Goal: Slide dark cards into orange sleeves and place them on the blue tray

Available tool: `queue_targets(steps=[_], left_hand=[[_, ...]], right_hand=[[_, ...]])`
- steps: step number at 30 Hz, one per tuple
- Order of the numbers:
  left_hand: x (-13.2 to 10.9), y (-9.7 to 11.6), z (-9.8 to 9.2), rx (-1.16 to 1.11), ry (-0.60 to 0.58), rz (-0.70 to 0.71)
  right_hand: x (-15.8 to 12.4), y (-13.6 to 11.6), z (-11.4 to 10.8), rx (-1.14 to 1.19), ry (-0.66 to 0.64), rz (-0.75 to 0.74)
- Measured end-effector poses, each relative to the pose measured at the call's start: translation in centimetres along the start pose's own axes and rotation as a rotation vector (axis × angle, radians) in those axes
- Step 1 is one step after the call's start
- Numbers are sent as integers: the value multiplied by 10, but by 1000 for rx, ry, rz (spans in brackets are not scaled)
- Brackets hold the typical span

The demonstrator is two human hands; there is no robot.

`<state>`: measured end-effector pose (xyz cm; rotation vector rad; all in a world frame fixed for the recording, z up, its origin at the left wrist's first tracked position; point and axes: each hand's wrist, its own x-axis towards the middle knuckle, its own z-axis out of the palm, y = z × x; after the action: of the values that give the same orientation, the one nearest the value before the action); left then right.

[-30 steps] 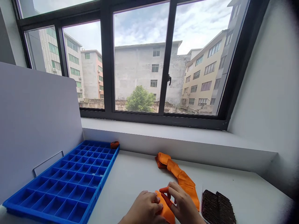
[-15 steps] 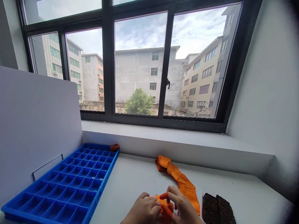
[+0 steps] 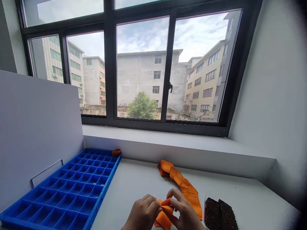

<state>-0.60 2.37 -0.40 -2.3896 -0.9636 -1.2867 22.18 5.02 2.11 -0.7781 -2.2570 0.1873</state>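
At the bottom middle, my left hand (image 3: 146, 209) is closed, its thumb and fingers pinching the edge of a thin, folded orange piece (image 3: 168, 209). My right hand (image 3: 183, 209) pinches the same piece from the other side. Orange also covers the tip of the right index finger; whether this is a finger cover or part of the piece, I cannot tell. More flat orange material (image 3: 163, 219) shows beneath the hands. Just behind the right hand, a fanned row of orange pieces (image 3: 188, 191) runs back to a neat stack (image 3: 166, 166).
To the left stands a blue compartment tray (image 3: 79, 188) with a small dark orange bundle (image 3: 116, 152) at its far corner. Dark brown ridged strips (image 3: 220, 213) lie in two rows on the right. A grey partition (image 3: 40, 127) and the windowsill wall (image 3: 187, 153) bound the white table (image 3: 134, 179).
Both hands have drawn the orange piece up into a fold, with the right fingers raised slightly. More flat orange shows below them. The view has shifted a little.
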Motion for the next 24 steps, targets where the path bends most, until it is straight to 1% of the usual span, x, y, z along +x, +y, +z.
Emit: queue_targets(steps=[2, 4, 8, 14, 20, 24], left_hand=[[5, 5, -9, -79, -15, -29], [8, 9, -16, -171, -32, -72], [8, 14, -22, -341, -45, -190], [9, 20, -24, -608, 54, -385], [13, 22, -27, -725, 63, -526], [14, 22, -26, -796, 34, -680]], right_hand=[[-1, 5, 3, -5, 67, -21], [-2, 9, 4, 10, 108, -30], [-2, 7, 2, 47, 160, -21], [3, -9, -6, 95, 206, 1], [4, -20, -7, 193, 162, 82], [3, -26, -6, 284, 75, 155]])
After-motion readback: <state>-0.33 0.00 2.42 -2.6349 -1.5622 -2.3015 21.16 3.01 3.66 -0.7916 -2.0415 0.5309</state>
